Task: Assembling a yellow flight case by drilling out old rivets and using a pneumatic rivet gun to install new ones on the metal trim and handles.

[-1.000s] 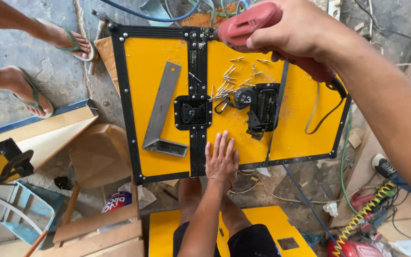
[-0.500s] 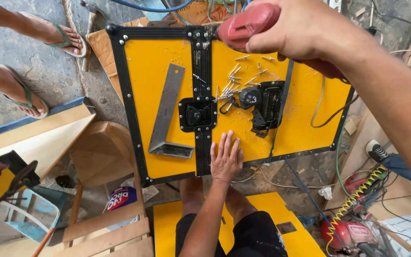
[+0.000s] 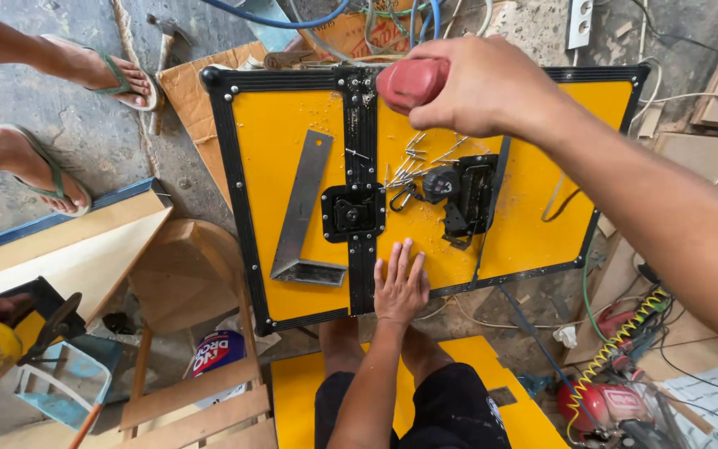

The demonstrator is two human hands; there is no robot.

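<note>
Head view: the right hand (image 3: 484, 87), fist closed round a red tool handle (image 3: 413, 81), has dropped from the far edge to over the yellow case panel (image 3: 284, 150). Left hand (image 3: 400, 287) stays flat, fingers spread, at its near edge beside the black latch (image 3: 349, 213).

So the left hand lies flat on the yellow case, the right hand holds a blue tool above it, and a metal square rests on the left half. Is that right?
Not quite: the tool in the right hand is red, not blue, as the head view shows. The rest stands: the left hand lies flat on the yellow case, and the metal square rests on its left half.
</note>
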